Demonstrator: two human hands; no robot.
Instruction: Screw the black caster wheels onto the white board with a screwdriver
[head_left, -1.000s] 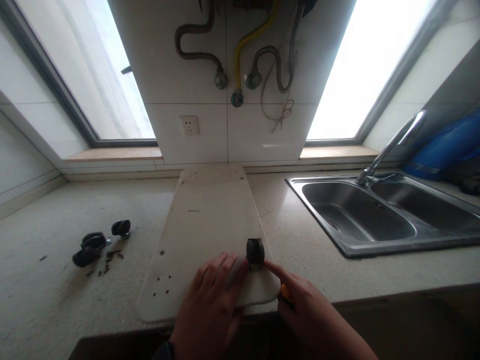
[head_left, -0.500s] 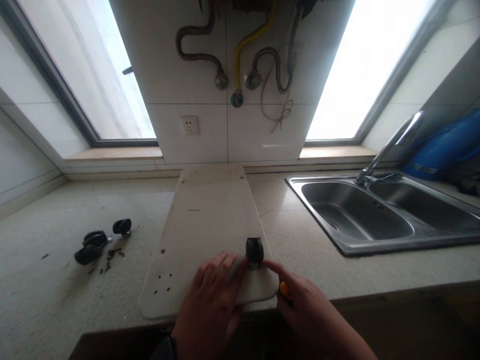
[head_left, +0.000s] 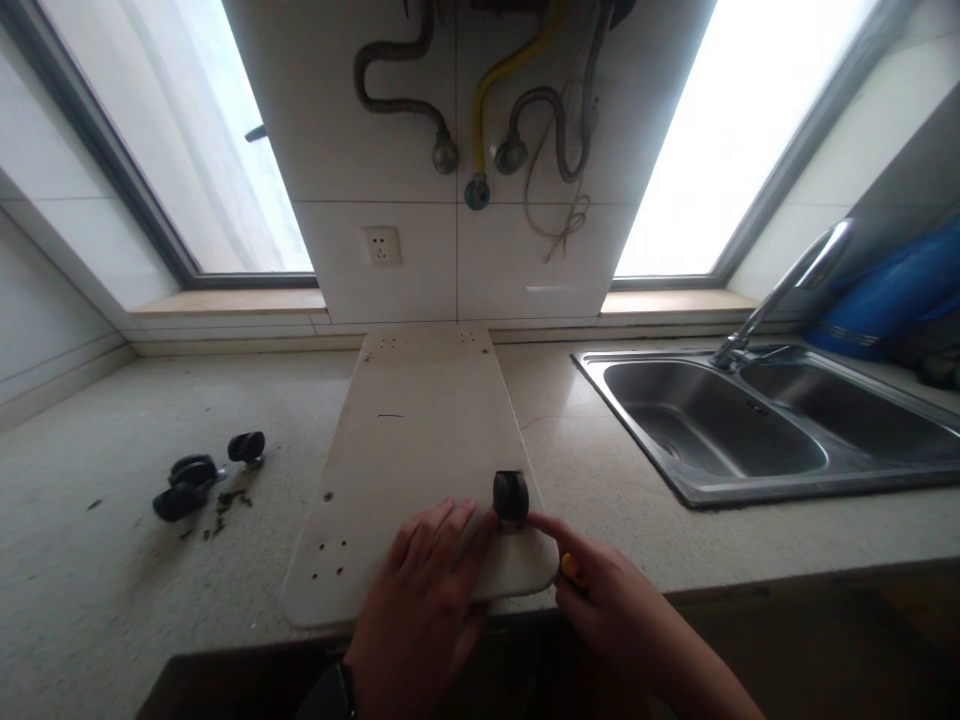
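A pale board [head_left: 420, 440] with small drilled holes near its corners lies on the counter. On its near right corner stands a black caster wheel [head_left: 511, 497], wheel up. My left hand [head_left: 427, 590] rests on the board with its fingers stretched out, the index tip against the left side of the caster's base. My right hand [head_left: 600, 595] is at the board's right corner. Its index finger reaches to the base from the right, while its other fingers are curled round a yellow-orange handled tool [head_left: 573, 570], mostly hidden by the hand.
Left on the counter [head_left: 247, 580] lie more black caster wheels [head_left: 191, 485] beside a scatter of small dark screws [head_left: 225, 508]. A steel double sink [head_left: 682, 490] with a faucet [head_left: 780, 290] is at the right. Hoses [head_left: 480, 110] and a wall socket [head_left: 382, 246] are behind.
The view has shifted slightly. Both hands and the caster wheel keep nearly the same places on the board.
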